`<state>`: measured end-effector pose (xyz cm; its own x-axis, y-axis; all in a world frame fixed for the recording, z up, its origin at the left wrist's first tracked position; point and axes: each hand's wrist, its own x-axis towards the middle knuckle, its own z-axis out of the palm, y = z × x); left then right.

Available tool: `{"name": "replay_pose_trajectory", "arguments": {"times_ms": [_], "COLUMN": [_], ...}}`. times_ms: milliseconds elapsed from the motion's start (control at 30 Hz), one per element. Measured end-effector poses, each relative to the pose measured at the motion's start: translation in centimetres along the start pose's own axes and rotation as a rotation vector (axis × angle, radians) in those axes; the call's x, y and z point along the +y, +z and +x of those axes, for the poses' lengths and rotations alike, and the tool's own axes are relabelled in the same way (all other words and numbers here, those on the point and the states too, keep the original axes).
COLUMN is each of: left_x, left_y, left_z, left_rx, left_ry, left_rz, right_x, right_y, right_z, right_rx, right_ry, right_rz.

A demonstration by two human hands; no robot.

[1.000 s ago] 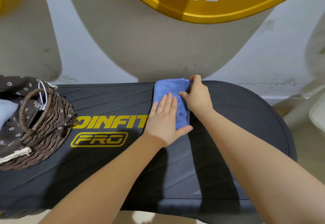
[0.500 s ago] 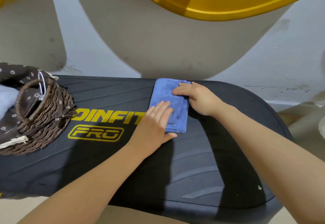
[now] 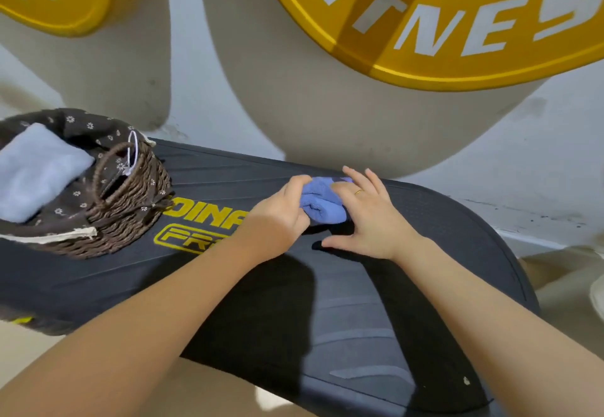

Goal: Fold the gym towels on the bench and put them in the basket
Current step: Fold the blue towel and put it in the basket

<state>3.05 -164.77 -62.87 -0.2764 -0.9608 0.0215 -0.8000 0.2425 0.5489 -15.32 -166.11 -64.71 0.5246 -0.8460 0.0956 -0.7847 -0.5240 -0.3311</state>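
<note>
A single wide-angle view looks from the person's head forward and steeply down across the dark bench (image 3: pixel 425 253), close enough that both forearms fill the lower frame. It faces the wall (image 3: pixel 490 161) behind (straight lines bow near the edges), with the basket (image 3: pixel 130 194) at far left.

The blue towel (image 3: pixel 322 204) is lying on a black bench (image 3: pixel 425 220) showing yellow lettering. The brown wicker basket (image 3: pixel 130 207) is wearing a floral brown lining.
</note>
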Motion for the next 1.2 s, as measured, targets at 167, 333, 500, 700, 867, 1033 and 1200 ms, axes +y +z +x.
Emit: {"name": "replay_pose_trajectory", "arguments": {"times_ms": [167,333,500,700,867,1033,1200], "left_x": [-0.1,-1.8,-4.2,-10.8,-17.2,-23.1,-28.1], "left_y": [-5.0,-7.9,-9.4,-16.3,-23.3,-27.4,-28.6], "left_z": [-0.3,-1.7,-3.5,-5.6,-6.5,-7.3,-8.3], "left_rx": [0.034,0.085,0.102,0.056,0.005,-0.015,0.02], "left_ry": [-0.107,-0.119,-0.027,-0.049,-0.093,-0.227,-0.399], "left_rz": [-0.756,-1.215,-1.002,-0.891,-0.73,-0.602,-0.297], "right_x": [-4.5,-8.8,-13.7,-17.2,-22.0,-27.5,-31.5], "right_y": [-3.1,-3.8,-3.2,-3.5,-3.4,-1.4,4.0], "right_z": [2.8,5.0,7.1,12.2,19.4,26.5,31.0], "right_rx": [0.212,0.407,0.34,0.17,-0.073,-0.309,-0.344], "right_ry": [0.106,0.345,0.36,0.269,0.196,0.163,0.247], "right_rz": [0.527,1.001,1.423,1.492,1.115,0.706,0.538]}}
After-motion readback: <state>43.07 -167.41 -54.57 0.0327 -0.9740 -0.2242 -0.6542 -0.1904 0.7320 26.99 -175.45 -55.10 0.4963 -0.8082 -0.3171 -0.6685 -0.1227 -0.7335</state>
